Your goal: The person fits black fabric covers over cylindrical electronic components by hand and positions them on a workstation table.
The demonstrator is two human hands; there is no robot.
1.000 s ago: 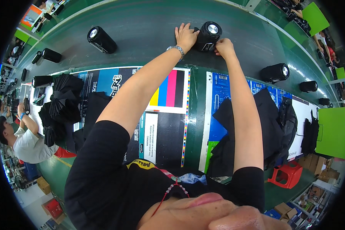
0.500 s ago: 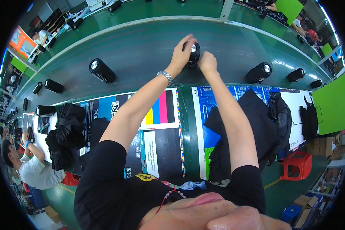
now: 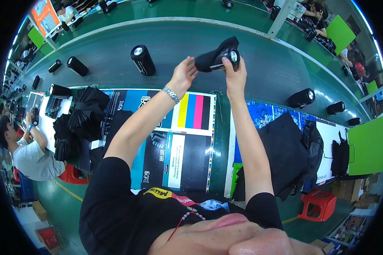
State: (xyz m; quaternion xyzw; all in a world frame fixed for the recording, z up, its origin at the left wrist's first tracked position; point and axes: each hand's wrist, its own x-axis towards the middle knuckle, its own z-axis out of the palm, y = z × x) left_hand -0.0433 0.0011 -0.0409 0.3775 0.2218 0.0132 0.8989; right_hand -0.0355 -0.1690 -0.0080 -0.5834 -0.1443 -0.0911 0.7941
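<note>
A black cylindrical speaker (image 3: pixel 234 56) with a shiny silver round end is held on its side over the belt, its silver end to the right. Dark, soft-looking material, perhaps a cloth pouch (image 3: pixel 206 62), wraps its left part, and a loose flap sticks up at the top. My right hand (image 3: pixel 235 76) grips the silver end, thumb in front. My left hand (image 3: pixel 184 75), with a metal bracelet at the wrist, is open beside the wrapped left end, fingers apart; whether the fingertips touch it I cannot tell.
On the belt (image 3: pixel 178 40) stand a speaker (image 3: pixel 143 60) at left and another (image 3: pixel 301 98) at right, with several farther off. Printed sheets (image 3: pixel 191 161) cover the near bench, along with bundled black cloth (image 3: pixel 88 112) and a black cloth pile (image 3: pixel 281 148). A co-worker (image 3: pixel 38 155) sits at left.
The speaker went from upright to lying sideways in my right hand, with dark material now visible around it. My left hand has moved off its top toward the left. The view has shifted.
</note>
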